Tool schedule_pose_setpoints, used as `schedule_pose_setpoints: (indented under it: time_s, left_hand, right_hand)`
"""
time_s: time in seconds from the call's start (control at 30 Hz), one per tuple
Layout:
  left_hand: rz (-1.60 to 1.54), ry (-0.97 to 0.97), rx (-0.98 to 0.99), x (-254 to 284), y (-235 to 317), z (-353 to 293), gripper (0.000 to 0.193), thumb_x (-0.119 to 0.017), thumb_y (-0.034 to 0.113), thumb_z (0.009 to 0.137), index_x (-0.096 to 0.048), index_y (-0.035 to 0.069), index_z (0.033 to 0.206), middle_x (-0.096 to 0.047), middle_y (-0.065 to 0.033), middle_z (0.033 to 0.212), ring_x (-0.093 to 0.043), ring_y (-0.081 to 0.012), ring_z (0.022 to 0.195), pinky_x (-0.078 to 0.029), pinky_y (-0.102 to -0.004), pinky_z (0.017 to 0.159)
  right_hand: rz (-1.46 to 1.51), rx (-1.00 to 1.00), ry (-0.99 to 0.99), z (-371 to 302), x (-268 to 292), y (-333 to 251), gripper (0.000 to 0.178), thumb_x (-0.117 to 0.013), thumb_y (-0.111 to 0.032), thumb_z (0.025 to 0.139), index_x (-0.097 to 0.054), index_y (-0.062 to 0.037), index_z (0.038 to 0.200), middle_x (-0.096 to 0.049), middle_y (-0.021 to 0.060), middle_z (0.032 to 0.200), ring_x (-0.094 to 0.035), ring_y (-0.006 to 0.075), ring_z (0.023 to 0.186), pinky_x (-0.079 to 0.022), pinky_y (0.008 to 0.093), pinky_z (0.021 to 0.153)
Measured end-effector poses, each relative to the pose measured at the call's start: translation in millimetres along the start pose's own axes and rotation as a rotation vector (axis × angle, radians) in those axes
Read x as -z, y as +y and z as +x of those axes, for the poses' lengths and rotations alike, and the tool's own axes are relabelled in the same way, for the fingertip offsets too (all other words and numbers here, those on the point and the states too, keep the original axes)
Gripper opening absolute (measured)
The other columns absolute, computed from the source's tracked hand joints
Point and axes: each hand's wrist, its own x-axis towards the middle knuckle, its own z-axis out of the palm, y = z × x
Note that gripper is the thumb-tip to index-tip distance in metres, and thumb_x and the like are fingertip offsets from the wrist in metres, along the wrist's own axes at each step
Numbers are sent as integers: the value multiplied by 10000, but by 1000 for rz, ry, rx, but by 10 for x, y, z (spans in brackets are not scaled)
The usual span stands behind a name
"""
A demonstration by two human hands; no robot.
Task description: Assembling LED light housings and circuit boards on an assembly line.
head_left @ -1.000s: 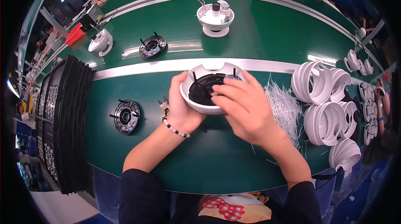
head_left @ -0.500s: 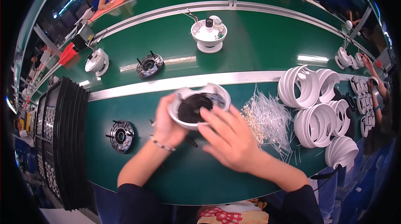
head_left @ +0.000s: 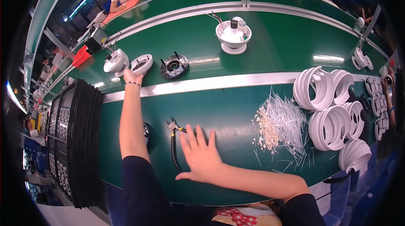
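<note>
At the far left, my left hand (head_left: 134,77) is closed on the near side of a round white housing (head_left: 141,64), next to a white dome-shaped assembly (head_left: 116,61) with wires. Over the near green table my right hand (head_left: 201,154) is spread flat, fingers apart, holding nothing. It partly covers one handle of a pair of side cutters (head_left: 173,135) with black and yellow grips. A round black pronged part (head_left: 174,66) lies to the right of the housing. Another round black part (head_left: 146,133) is mostly hidden behind my left forearm.
Cut white ties (head_left: 287,125) and small cream connectors (head_left: 267,131) form a pile at centre right. Several white ring shells (head_left: 329,127) stand beyond them. Black stacked trays (head_left: 74,141) rise at left. A white assembly (head_left: 233,36) stands far back. Other people sit across.
The white housing has gone from between both hands to the far left in my left hand. My right hand has let go and moved down beside the cutters. The view has shifted left.
</note>
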Motion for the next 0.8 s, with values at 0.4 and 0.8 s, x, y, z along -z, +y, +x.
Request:
schedule_pose_setpoints:
  time_s: [0.4,0.8]
  left_hand:
    - [982,-307,-981,-1021,-72,-684,345,-521,58,681,-522,0,1021,-534,-131,1080,-494,-267,1032,-369,-322,898]
    - [1861,-744,-830,-928,-422,-1293,427,-536,38,609,-506,48,1034,-509,-181,952,-519,-328,912,-443,-375,799]
  right_hand:
    - [-6,-69,-115,122,-65,-176,1093,-611,-660,557,-227,40,1304,-204,297,1329,-257,436,1196,-217,667,874]
    - [45,4,98,-30,8,331,578,-545,10,556,-438,43,1123,-446,194,1037,-431,347,952,-369,404,811]
